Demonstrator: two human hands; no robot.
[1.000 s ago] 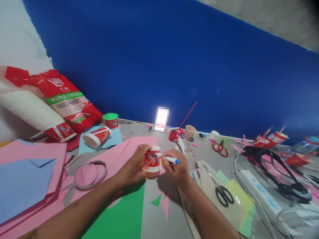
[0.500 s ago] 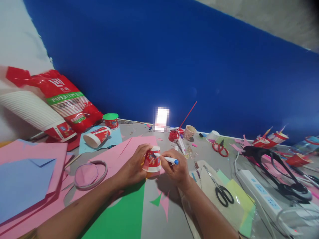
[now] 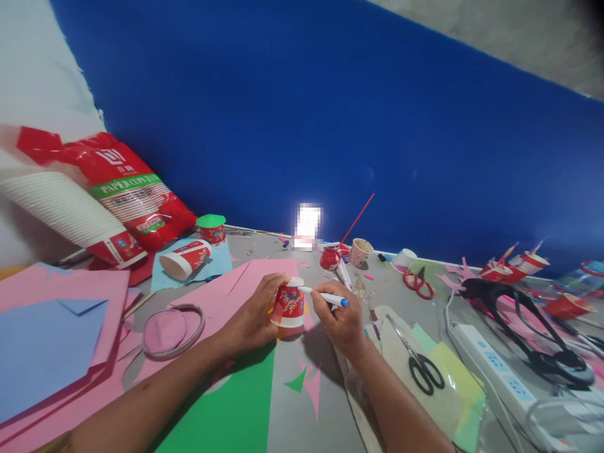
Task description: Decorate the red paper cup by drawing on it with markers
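Near the middle of the table, my left hand is wrapped round the left side of a red and white paper cup, which is upside down with its wide rim low. My right hand pinches a white marker with a blue end. The marker's tip points left and is at the upper right of the cup; whether it touches is too small to tell. Below the hands lie a green sheet and a small green scrap.
Pink paper and a grey tape ring lie left, before stacked cups and a red bag. On the right are black-handled scissors, red-handled scissors and a power strip. A blue panel stands behind.
My right hand has moved slightly right with the marker, whose tip has shifted from the cup's printed front to near its upper right edge. The cup is turned a little in my left hand.
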